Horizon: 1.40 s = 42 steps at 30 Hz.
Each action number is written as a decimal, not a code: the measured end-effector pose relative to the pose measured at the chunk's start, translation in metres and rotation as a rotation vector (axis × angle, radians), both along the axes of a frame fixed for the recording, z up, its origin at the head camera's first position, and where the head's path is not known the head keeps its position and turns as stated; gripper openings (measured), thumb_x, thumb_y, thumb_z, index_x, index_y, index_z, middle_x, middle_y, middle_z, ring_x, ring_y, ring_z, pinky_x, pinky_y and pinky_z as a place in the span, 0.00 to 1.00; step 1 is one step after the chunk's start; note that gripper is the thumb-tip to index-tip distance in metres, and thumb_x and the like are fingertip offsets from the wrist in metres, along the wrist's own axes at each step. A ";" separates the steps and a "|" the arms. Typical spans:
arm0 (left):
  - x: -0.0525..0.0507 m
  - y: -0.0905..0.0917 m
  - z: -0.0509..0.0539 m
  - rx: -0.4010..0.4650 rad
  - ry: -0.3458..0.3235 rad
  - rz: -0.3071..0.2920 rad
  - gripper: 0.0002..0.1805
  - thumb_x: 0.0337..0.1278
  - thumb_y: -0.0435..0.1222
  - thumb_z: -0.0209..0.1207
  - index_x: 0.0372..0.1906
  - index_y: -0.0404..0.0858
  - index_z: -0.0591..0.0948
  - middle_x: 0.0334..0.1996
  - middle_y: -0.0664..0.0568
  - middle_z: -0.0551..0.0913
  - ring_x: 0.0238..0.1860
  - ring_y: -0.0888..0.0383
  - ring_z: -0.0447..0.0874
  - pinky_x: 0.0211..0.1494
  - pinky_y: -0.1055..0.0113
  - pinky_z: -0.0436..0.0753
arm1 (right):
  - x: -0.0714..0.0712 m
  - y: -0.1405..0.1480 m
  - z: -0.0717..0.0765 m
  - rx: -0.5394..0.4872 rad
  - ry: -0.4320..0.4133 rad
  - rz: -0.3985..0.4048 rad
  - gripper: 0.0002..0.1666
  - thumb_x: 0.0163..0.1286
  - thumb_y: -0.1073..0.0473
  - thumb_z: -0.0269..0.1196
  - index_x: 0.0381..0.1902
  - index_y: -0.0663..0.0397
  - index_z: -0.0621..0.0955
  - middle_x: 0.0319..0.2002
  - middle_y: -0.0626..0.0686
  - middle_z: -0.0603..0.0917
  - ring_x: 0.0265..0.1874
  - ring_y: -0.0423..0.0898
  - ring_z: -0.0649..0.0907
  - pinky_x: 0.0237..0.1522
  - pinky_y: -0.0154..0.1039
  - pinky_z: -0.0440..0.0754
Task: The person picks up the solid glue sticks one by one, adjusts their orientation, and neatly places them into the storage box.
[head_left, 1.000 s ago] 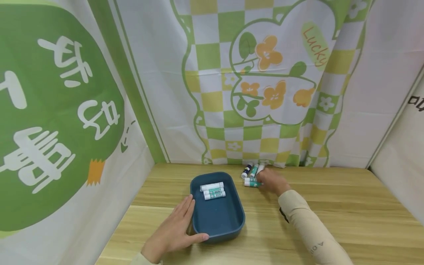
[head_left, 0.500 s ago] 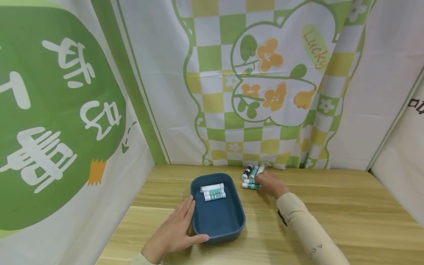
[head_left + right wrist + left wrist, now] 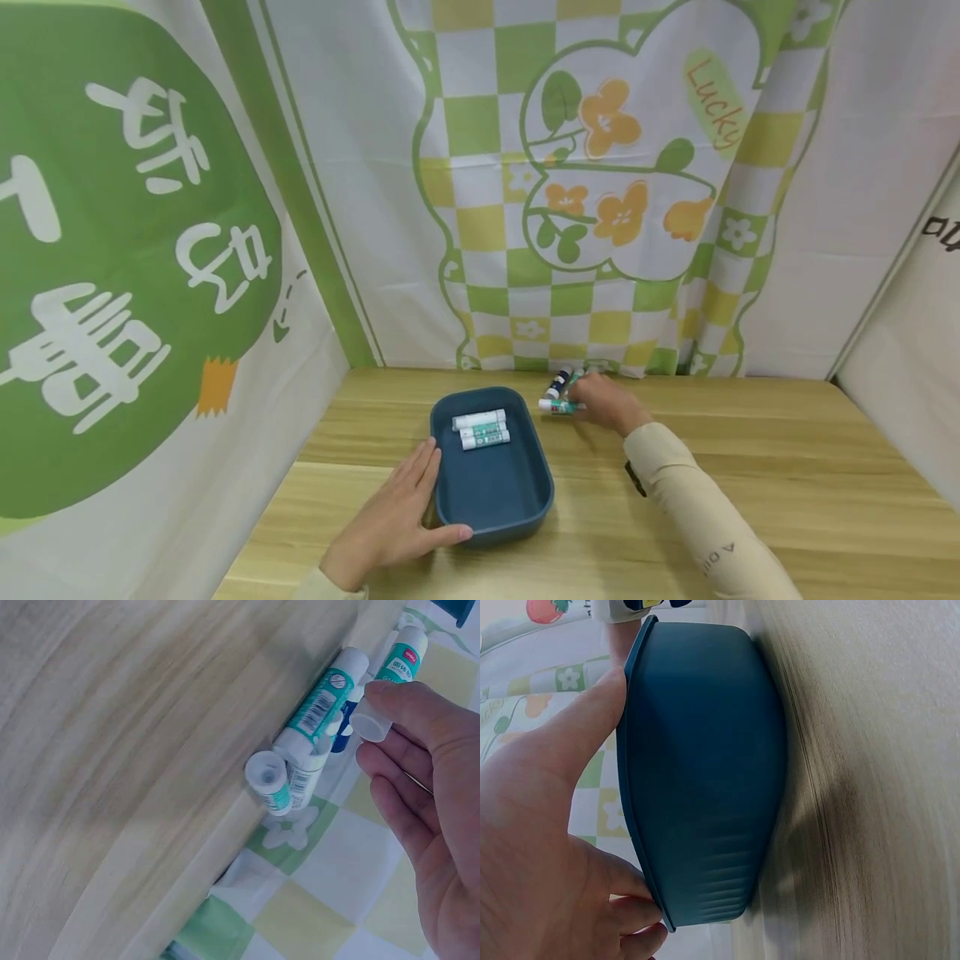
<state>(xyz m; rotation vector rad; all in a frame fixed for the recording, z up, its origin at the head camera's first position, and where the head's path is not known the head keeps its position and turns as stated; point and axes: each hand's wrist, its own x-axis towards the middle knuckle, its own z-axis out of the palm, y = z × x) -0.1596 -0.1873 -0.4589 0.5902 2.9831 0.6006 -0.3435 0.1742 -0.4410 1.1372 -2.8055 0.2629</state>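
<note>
Along the left rim of a dark blue tray (image 3: 495,492) lie the extended fingers of the left hand (image 3: 390,521), its thumb on the near rim; the left wrist view shows this hand (image 3: 547,817) against the tray's side (image 3: 705,772). At the back of the table, the right hand (image 3: 611,404) pinches a green-and-white glue stick (image 3: 557,406). In the right wrist view, thumb and fingertips of that hand (image 3: 450,772) hold the stick (image 3: 399,664) near its translucent end. Beside it are several sticks, including a green one (image 3: 319,705) and a dark blue one (image 3: 343,729).
Three white or green-and-white sticks (image 3: 485,439) lie side by side in the tray's far part. A patterned curtain (image 3: 480,229) hangs along the table's back edge, and another cloth (image 3: 300,333) stands on the left.
The right hand has moved slightly back and left, and the pinched stick has shifted the same way, away from the stick it lay beside. The left hand has stayed on the tray.
</note>
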 end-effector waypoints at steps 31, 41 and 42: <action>-0.001 0.000 0.003 -0.003 -0.014 0.005 0.67 0.57 0.74 0.61 0.84 0.30 0.53 0.87 0.37 0.46 0.87 0.39 0.46 0.87 0.40 0.56 | 0.024 -0.072 0.046 0.050 0.070 0.179 0.01 0.70 0.63 0.73 0.36 0.54 0.90 0.37 0.50 0.91 0.35 0.45 0.88 0.38 0.39 0.88; 0.000 0.001 0.004 -0.002 -0.034 0.003 0.65 0.59 0.71 0.62 0.84 0.30 0.53 0.87 0.38 0.47 0.87 0.39 0.46 0.87 0.40 0.57 | 0.031 -0.095 0.039 0.080 0.015 0.198 0.04 0.71 0.61 0.72 0.42 0.52 0.91 0.39 0.49 0.91 0.37 0.44 0.88 0.38 0.36 0.87; 0.000 0.001 0.004 -0.004 -0.035 0.003 0.65 0.59 0.71 0.62 0.84 0.30 0.53 0.87 0.38 0.47 0.87 0.40 0.46 0.87 0.40 0.57 | 0.031 -0.097 0.037 0.089 0.023 0.210 0.03 0.71 0.61 0.72 0.41 0.52 0.91 0.39 0.49 0.91 0.37 0.43 0.88 0.38 0.36 0.86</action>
